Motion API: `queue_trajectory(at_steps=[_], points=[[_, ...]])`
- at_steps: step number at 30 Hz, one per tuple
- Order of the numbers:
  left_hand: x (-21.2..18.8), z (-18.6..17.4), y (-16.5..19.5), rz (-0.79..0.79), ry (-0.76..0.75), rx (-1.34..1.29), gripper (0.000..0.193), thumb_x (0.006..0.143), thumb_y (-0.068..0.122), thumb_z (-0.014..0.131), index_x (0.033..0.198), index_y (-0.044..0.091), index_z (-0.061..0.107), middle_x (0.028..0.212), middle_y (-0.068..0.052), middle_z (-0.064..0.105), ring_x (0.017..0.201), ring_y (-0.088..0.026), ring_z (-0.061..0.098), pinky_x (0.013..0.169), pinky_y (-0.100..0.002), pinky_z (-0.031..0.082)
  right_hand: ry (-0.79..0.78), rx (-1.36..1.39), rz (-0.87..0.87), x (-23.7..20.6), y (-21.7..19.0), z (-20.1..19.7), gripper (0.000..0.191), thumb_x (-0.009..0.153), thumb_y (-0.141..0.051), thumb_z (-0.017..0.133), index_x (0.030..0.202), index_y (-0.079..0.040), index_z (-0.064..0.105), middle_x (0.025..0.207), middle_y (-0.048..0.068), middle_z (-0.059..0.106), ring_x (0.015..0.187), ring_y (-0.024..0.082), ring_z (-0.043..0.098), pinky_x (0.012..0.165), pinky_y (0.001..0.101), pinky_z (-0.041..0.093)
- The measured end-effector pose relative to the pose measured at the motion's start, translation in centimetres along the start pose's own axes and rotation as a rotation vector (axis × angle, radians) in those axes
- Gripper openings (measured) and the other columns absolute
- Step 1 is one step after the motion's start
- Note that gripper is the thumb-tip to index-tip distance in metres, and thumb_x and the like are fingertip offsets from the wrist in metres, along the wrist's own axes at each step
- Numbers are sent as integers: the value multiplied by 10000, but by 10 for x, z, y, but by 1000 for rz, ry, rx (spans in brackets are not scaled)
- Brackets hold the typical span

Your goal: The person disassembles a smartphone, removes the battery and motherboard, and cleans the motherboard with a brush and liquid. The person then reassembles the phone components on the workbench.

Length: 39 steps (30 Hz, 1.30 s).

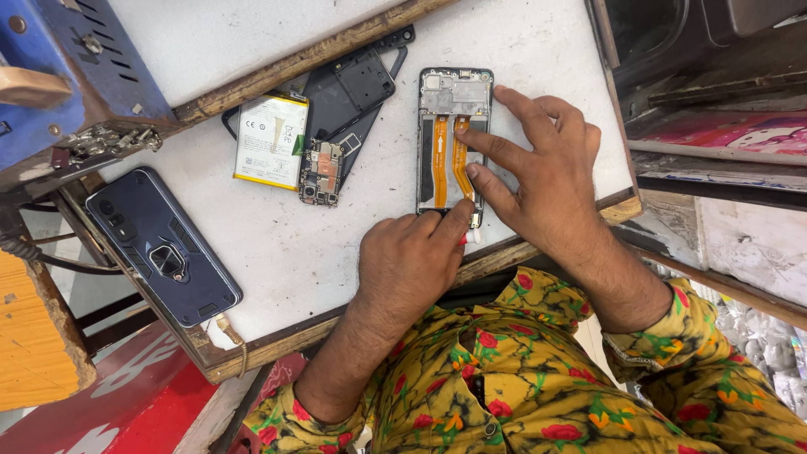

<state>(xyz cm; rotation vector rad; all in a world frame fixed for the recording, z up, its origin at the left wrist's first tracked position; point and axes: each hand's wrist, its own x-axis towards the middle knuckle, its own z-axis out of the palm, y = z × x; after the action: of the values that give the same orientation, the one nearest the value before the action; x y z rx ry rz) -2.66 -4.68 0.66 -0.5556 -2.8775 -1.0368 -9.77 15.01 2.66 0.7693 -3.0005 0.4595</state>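
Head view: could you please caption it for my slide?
Both hands, left and right, work on an opened black phone with orange ribbon cables.

Under the right hand's (546, 168) fingers the opened phone (455, 139) shows dull grey metal shielding and glossy orange flex ribbons. The left hand's (412, 261) grip closes on a small white-and-red plastic tool (471, 238). Beyond it, the bench (294, 252) is matt, scuffed white with rough wooden edging; the battery (271, 140) looks smooth, foil-wrapped.

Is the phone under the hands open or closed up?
Open. The phone lies back cover off, showing orange flex cables and a bare frame; its battery lies out on the table.
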Motion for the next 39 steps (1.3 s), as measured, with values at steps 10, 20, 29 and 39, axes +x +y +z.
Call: queue_trajectory(at_steps=[10,20,29,39], points=[[0,1,0,-5,-10,-1,494,797,227,830,1261,135,689,752,10,578,666,-178,636,589,-371,510,5,-87,14,2,-5,4,427,976,-387,813,1373,-245,744,1581,116,491,1305,345,433,1000,483,350],[-2,1,0,-10,1,-1,474,812,229,814,1263,149,695,758,15,583,685,-181,639,590,-378,498,5,-69,41,8,-12,1,482,917,-363,857,1371,-247,745,1586,114,491,1296,339,440,982,495,349],[-36,-40,-19,-146,233,-125,525,998,171,668,1491,88,505,935,-35,638,829,-212,619,742,-375,508,14,-61,47,8,-15,2,483,921,-339,861,1380,-242,746,1594,103,494,1303,334,437,1050,504,347],[-85,-72,-55,-511,276,372,565,897,-74,646,1434,102,619,1274,-162,594,1112,-326,606,929,-419,564,32,-27,11,3,-7,7,445,965,-303,838,1391,-220,740,1604,128,505,1329,343,440,1042,495,327]])
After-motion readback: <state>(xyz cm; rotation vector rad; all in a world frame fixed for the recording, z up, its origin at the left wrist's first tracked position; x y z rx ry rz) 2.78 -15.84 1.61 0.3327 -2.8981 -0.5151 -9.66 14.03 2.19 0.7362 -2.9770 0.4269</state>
